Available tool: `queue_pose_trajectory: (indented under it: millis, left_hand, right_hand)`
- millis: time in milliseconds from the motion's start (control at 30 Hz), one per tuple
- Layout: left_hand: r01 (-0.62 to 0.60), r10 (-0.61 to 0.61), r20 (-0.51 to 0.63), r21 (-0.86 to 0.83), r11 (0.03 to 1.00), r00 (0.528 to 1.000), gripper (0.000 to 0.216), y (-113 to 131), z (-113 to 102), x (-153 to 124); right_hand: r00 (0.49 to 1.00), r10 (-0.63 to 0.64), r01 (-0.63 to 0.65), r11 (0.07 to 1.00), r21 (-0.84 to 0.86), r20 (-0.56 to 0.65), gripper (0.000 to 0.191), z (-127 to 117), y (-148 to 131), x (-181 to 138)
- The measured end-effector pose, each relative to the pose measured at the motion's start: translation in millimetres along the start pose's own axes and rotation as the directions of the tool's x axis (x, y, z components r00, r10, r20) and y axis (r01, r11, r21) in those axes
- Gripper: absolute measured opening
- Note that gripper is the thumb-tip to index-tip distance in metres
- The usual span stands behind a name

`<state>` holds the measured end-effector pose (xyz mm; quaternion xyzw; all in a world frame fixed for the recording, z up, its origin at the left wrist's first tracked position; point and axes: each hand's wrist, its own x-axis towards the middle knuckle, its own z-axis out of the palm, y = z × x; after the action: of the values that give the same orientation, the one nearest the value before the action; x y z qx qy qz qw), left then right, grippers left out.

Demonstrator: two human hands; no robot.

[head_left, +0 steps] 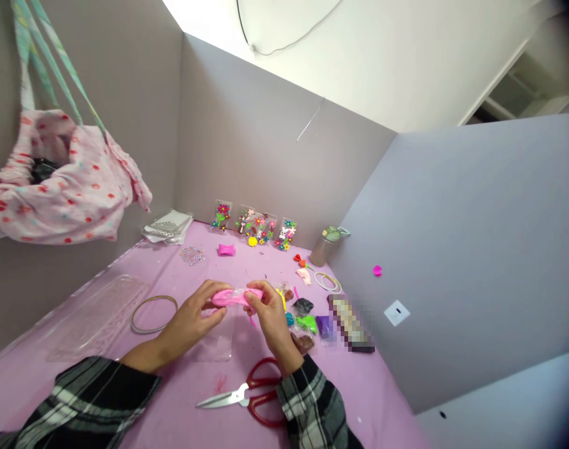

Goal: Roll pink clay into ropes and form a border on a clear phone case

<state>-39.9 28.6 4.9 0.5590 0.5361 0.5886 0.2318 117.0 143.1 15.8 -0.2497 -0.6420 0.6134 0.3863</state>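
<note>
Indoors, a lilac-covered table [172, 405] stood hemmed in by grey partitions [266, 143], a flowered fabric pouch [78, 193] hanging beyond its left edge. Packs of bright flower shapes [259, 226] lined the back edge between a pale stack [168, 226] at the back left corner and a green-lidded jar [319, 251] at the back right. A clear plastic tray [97, 312] lay along the left edge, with a thin hoop [155, 297] between it and the worker's left hand [195, 318]. Red-handled scissors [240, 396] pointed toward the left edge, their handles partly covered by the plaid right sleeve [312, 399]. Toward the right edge, the right hand [271, 318] blocked part of a cluster of coloured packets [307, 323]. Both hands grasped a pink piece [233, 297] between thumbs and fingers, over the table and well inside its side edges. Its long axis ran crosswise, one end toward the left edge, the other toward the right.
</note>
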Motion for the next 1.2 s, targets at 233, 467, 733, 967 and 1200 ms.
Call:
queue_pose_trajectory:
  millis: [233,467,733,967,1200]
  left_hand:
    - [0.089,-0.081,0.071,-0.113,0.99,0.994,0.013,4.8,-0.7,2.1]
    - [0.257,-0.228,0.119,-0.421,0.87,0.966,0.019,22.0,-21.0,3.9]
    - [0.296,-0.407,0.041,-0.752,0.589,0.913,0.03,46.3,-31.5,15.4]
    - [0.151,-0.239,-0.094,-0.544,0.825,0.966,0.036,103.9,4.0,25.5]
    - [0.159,-0.38,-0.141,-0.737,0.657,0.914,0.063,132.8,39.9,-9.2]
  right_hand:
    - [0.998,0.016,-0.018,0.999,-0.028,-0.068,0.03,-4.4,1.4,13.9]
    - [0.953,-0.124,0.089,0.987,-0.137,-0.277,0.033,-30.1,-2.8,60.0]
    - [0.946,-0.195,0.09,0.926,-0.367,-0.26,0.036,-48.7,-14.5,88.6]
    - [0.817,-0.573,0.502,0.766,-0.401,-0.072,0.046,22.5,-108.3,12.6]
    - [0.738,-0.652,0.626,0.564,-0.538,0.175,0.054,88.8,-93.2,-79.6]
